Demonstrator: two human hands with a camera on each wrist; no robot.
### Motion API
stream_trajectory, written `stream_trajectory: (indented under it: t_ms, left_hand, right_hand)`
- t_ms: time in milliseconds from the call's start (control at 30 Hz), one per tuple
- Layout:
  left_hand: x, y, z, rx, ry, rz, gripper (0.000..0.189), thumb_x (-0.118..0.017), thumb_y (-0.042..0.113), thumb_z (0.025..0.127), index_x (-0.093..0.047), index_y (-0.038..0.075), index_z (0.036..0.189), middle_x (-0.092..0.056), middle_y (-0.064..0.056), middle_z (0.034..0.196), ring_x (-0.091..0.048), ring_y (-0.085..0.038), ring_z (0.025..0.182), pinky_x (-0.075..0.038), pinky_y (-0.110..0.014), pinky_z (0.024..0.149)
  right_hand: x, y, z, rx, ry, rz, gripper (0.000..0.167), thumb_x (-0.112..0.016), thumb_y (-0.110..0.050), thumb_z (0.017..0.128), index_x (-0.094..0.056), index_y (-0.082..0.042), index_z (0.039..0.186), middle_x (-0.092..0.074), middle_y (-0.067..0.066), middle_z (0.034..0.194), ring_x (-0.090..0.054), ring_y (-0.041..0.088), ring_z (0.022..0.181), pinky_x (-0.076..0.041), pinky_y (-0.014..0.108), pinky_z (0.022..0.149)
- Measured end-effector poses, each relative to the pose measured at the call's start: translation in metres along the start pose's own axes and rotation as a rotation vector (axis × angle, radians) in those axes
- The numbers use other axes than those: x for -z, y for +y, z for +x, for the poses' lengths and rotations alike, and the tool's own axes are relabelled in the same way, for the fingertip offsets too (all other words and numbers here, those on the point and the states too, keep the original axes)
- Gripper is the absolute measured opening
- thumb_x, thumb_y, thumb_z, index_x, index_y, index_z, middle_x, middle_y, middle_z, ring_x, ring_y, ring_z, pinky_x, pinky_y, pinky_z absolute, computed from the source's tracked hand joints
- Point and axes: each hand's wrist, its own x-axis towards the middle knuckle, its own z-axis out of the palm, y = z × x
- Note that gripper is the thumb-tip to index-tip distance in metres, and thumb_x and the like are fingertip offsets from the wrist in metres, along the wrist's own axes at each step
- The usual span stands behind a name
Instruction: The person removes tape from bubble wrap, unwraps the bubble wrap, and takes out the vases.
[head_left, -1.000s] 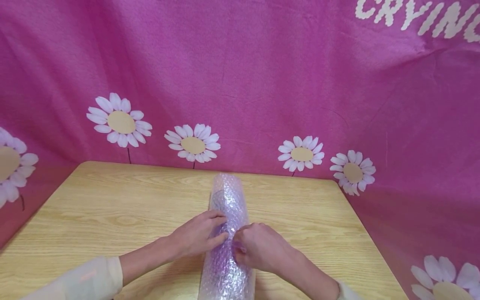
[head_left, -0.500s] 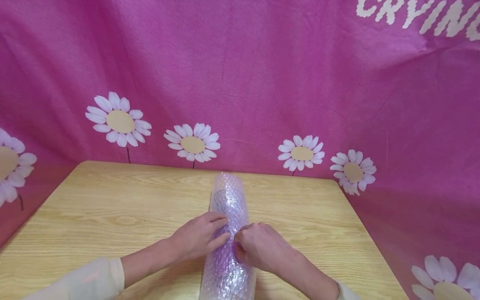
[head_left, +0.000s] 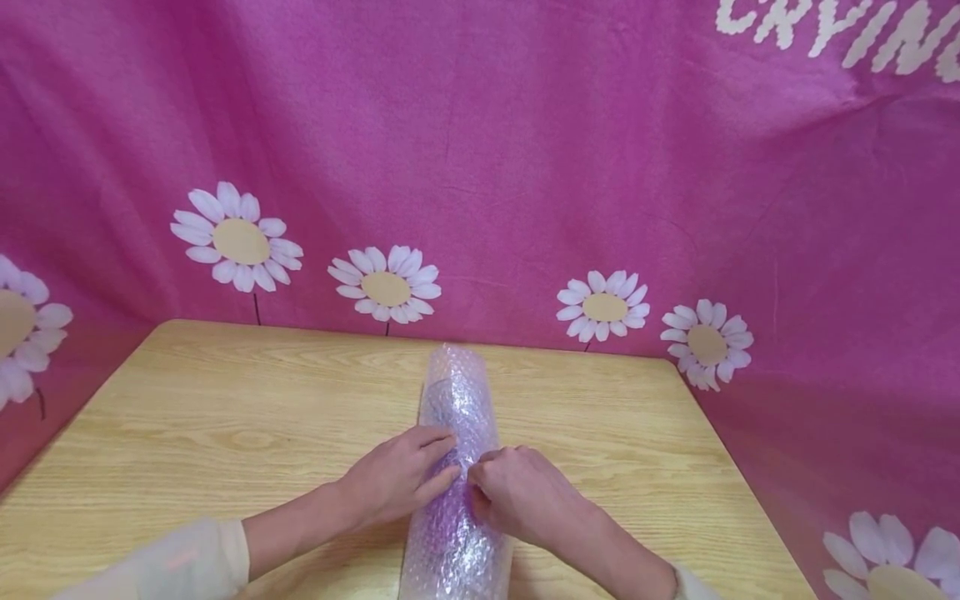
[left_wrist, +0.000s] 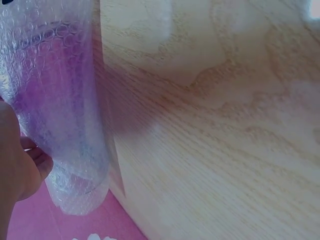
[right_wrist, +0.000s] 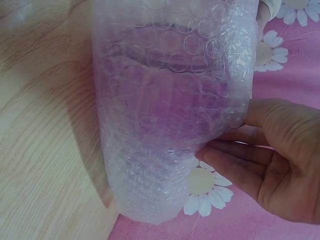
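A long roll of clear bubble wrap (head_left: 459, 400) lies on the wooden table, pointing away from me. Inside it shows a purple-pink object (right_wrist: 175, 100) with a dark rounded rim; its kind is hidden by the wrap. My left hand (head_left: 401, 471) rests on the roll's left side, thumb and fingers spread apart and touching the wrap. Opposite it, my right hand (head_left: 528, 496) has its fingers curled in at the top of the roll. The right wrist view shows its thumb and fingers pinching the wrap's edge.
The wooden table (head_left: 262, 400) reaches back to a pink curtain (head_left: 495, 167) printed with white daisies and pale lettering. The curtain also hangs along the left and right sides. The roll's far end lies near the table's back edge.
Hardly anything differs. Both hands keep their places on the bubble wrap, with only a slight shift toward the right since the first frame.
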Motion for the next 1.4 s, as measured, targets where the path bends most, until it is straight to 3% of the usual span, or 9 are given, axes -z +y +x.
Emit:
stream_trajectory:
  t_ms: [400,867,1400]
  left_hand:
    - [-0.0040,-0.0006,0.0016,0.002,0.023,-0.035,0.038,-0.064,0.024,0.096,-0.068,-0.005,0.122,-0.065,-0.017,0.119,-0.063,-0.028,0.111,-0.053,-0.038,0.096]
    - [-0.0022,0.0003,0.0009,0.020,-0.005,-0.041,0.039,-0.063,0.024,0.097,-0.067,-0.006,0.122,-0.065,-0.017,0.120,-0.062,-0.028,0.112,-0.053,-0.038,0.097]
    - [-0.0020,-0.0005,0.0006,0.000,0.021,-0.037,0.039,-0.064,0.023,0.096,-0.068,-0.006,0.121,-0.065,-0.017,0.119,-0.062,-0.027,0.112,-0.053,-0.037,0.096]
  right_hand:
    - [-0.0014,0.0004,-0.0014,-0.022,0.008,0.001,0.018,-0.079,-0.011,0.078,-0.066,-0.014,0.066,-0.051,-0.008,0.057,-0.039,0.001,0.049,-0.043,0.020,0.043]
    - [-0.0055,0.0019,-0.0031,-0.025,0.052,0.018,0.016,-0.079,-0.007,0.074,-0.066,-0.014,0.067,-0.055,-0.007,0.059,-0.043,0.001,0.050,-0.044,0.018,0.045]
    - [-0.0084,0.0055,-0.0037,-0.025,0.089,0.060,0.017,-0.078,-0.006,0.072,-0.065,-0.014,0.067,-0.055,-0.008,0.060,-0.043,0.000,0.051,-0.043,0.014,0.046]
